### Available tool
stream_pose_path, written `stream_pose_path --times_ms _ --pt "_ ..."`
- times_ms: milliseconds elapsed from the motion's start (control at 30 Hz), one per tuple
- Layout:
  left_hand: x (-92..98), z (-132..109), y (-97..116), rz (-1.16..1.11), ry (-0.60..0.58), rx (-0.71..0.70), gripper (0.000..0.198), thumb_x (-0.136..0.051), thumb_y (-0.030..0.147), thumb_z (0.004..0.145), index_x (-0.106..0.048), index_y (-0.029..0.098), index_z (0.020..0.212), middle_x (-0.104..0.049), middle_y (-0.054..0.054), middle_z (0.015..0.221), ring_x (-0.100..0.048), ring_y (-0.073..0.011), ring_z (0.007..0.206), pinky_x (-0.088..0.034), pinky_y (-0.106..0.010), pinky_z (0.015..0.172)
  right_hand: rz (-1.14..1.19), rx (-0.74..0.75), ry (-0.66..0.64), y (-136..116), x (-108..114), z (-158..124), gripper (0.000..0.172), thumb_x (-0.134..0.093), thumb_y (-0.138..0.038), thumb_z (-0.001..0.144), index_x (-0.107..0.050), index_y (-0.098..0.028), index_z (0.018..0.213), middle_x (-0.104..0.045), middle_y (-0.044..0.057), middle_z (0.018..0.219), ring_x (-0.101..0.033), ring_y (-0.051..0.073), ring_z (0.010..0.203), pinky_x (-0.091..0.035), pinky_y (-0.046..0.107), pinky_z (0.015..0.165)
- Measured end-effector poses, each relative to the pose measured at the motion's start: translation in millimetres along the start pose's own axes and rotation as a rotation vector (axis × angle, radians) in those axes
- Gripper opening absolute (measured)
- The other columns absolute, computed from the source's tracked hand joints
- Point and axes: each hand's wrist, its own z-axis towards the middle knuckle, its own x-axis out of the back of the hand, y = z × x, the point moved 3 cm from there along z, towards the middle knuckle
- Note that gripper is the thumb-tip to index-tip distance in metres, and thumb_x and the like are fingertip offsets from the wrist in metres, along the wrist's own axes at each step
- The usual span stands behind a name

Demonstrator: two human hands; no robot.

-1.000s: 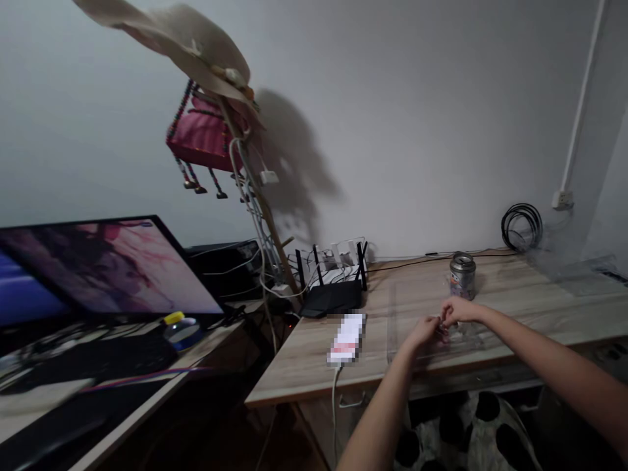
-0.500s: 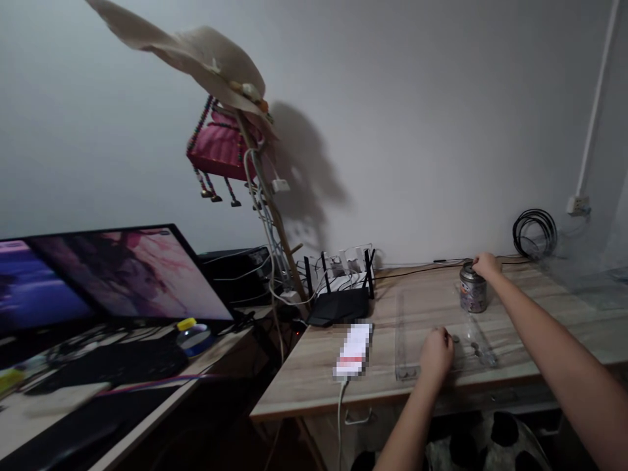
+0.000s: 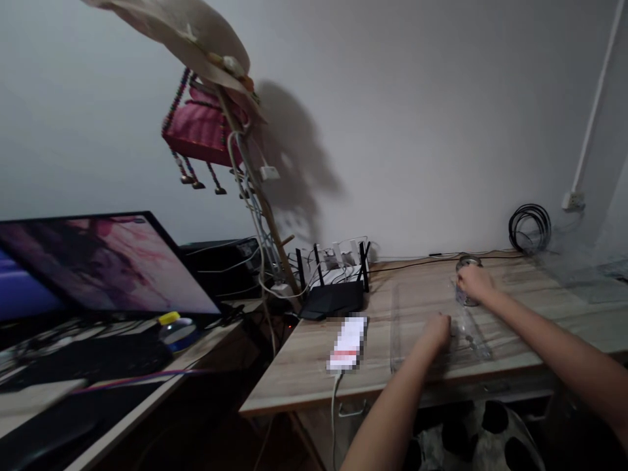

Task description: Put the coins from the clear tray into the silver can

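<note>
My left hand (image 3: 438,331) is closed over a clear, low-sided plastic tray (image 3: 394,330) on the wooden desk; what its fingers hold, if anything, is too small to make out. Small roundish pieces (image 3: 470,340) lie to its right, by a clear strip near the tray's right side. My right hand (image 3: 475,282) is bent closed in front of a printed metal can (image 3: 462,298) standing behind the tray. That hand covers part of the can, and whether anything is between its fingers is hidden.
A phone (image 3: 348,343) on a white cable lies left of the tray. Behind it stands a black router (image 3: 333,299). Coiled black cable (image 3: 530,227) rests at the back right, near clear plastic sheeting (image 3: 583,268). Monitors (image 3: 112,261) occupy the left desk.
My right hand has come down from the can's top to its front, nearer my left hand. My left hand stays over the tray. The view has shifted slightly.
</note>
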Motion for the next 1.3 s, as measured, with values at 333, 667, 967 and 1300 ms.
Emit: stream_pose_path --times_ms 333,667,967,1300 --pt "-1.6 -7 3 -0.014 0.056 -0.050 0.033 -0.047 0.033 0.075 -0.054 0.019 0.104 -0.057 -0.010 0.104 -0.056 -0.0197 0.090 -0.042 -0.027 0.076 -0.021 0.325 -0.280 -23 -55 -60 0.017 -0.070 -0.017 0.054 -0.066 -0.020 0.070 -0.063 0.013 0.087 -0.049 0.035 0.095 -0.036 0.044 0.080" --pt "-4.0 -7 2 0.008 0.023 -0.045 0.026 -0.047 0.026 0.074 -0.057 0.016 0.096 -0.057 -0.011 0.101 -0.056 -0.0210 0.090 -0.043 -0.028 0.076 0.124 0.186 -0.218 -13 -48 -40 0.007 -0.069 -0.021 0.054 -0.064 -0.022 0.058 -0.064 0.009 0.073 -0.056 0.028 0.083 -0.037 0.037 0.074" --pt "-7.6 -9 -4 -0.028 0.036 -0.077 0.028 -0.045 0.024 0.075 -0.058 0.021 0.099 -0.057 -0.008 0.102 -0.056 -0.0176 0.084 -0.043 -0.026 0.073 0.155 -0.274 0.121 53 14 60 0.028 -0.046 -0.027 0.074 -0.064 -0.019 0.093 -0.064 0.011 0.098 -0.057 0.022 0.090 -0.039 0.028 0.067" --pt "-5.8 -8 -5 -0.005 0.047 -0.049 0.028 -0.045 0.022 0.074 -0.059 0.015 0.096 -0.061 -0.012 0.100 -0.056 -0.0186 0.087 -0.043 -0.025 0.073 0.097 -0.203 0.146 35 11 48 0.031 -0.042 -0.028 0.078 -0.065 -0.015 0.095 -0.061 0.018 0.099 -0.053 0.027 0.097 -0.036 0.036 0.079"
